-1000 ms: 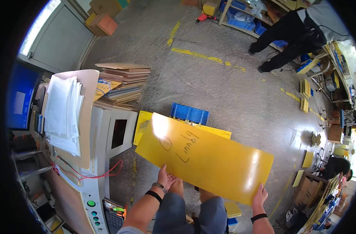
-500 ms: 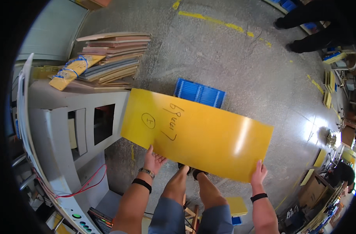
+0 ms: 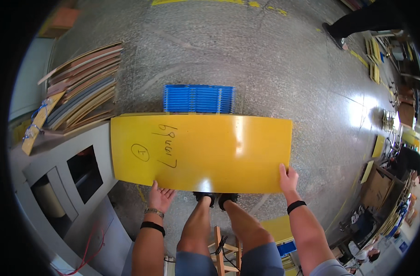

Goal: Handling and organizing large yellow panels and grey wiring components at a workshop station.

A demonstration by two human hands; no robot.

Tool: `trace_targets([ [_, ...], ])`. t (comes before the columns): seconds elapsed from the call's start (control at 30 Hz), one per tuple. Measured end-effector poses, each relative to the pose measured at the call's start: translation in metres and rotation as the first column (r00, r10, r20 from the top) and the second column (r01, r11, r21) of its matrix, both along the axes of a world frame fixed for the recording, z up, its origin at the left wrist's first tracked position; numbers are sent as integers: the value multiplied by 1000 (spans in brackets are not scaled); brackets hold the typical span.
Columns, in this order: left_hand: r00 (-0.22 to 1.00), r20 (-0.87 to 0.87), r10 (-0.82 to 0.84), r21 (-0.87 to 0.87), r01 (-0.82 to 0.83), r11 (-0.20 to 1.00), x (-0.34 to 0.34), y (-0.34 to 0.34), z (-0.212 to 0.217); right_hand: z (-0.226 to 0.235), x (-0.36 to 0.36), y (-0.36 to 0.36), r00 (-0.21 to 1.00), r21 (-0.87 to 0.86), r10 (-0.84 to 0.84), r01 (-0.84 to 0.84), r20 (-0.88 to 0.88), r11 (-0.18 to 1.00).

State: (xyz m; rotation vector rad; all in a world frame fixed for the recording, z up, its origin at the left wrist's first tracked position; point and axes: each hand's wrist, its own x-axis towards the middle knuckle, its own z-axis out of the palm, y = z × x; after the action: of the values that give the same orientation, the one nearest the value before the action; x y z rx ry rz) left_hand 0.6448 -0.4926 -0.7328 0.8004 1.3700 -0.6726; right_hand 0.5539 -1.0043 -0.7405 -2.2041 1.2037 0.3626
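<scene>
A long yellow board (image 3: 210,152) with dark handwritten marks spans the space in front of my legs. My left hand (image 3: 160,197) is at its near edge, left of the middle, thumb against the edge and fingers curling up beside it. At the near right corner, my right hand (image 3: 287,178) grips the board, with the thumb on top and some fingers hidden. Beyond the far edge, a stack of blue slatted crates (image 3: 199,97) shows. A thin second yellow edge shows along the board's far side; what lies beneath is mostly hidden.
A grey machine cabinet (image 3: 97,138) with square openings stands close at the left. Behind it lies a pile of wooden boards (image 3: 88,85). A wooden stool (image 3: 226,250) is between my legs, and yellow sheets (image 3: 277,228) lie at the lower right. Another person's leg (image 3: 357,23) shows at the upper right.
The board has turned from a slant to nearly level across the view and shifted left, both hands moving with it. The blue crates now appear further left, and the view has shifted.
</scene>
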Motion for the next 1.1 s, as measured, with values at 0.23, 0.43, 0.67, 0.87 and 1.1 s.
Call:
trace_targets([
  [0.23,974,-200,-110,141,140,980,-15,3,-22,-25,0,-10,968,224,131,-82,-213,971],
  [0.43,972,-158,-176,201,206,958,-16,4,-21,-39,8,-4,920,260,157,-63,-360,964],
  [0.67,959,-52,-279,138,284,949,-8,-12,-22,-44,1,-16,928,282,102,4,-358,959],
  [0.87,964,0,-267,97,265,959,-13,-2,-14,-33,11,-1,926,303,109,5,-360,953],
  [1.1,966,-4,-258,123,256,959,-24,20,14,-23,3,19,935,249,149,-69,-321,966],
])
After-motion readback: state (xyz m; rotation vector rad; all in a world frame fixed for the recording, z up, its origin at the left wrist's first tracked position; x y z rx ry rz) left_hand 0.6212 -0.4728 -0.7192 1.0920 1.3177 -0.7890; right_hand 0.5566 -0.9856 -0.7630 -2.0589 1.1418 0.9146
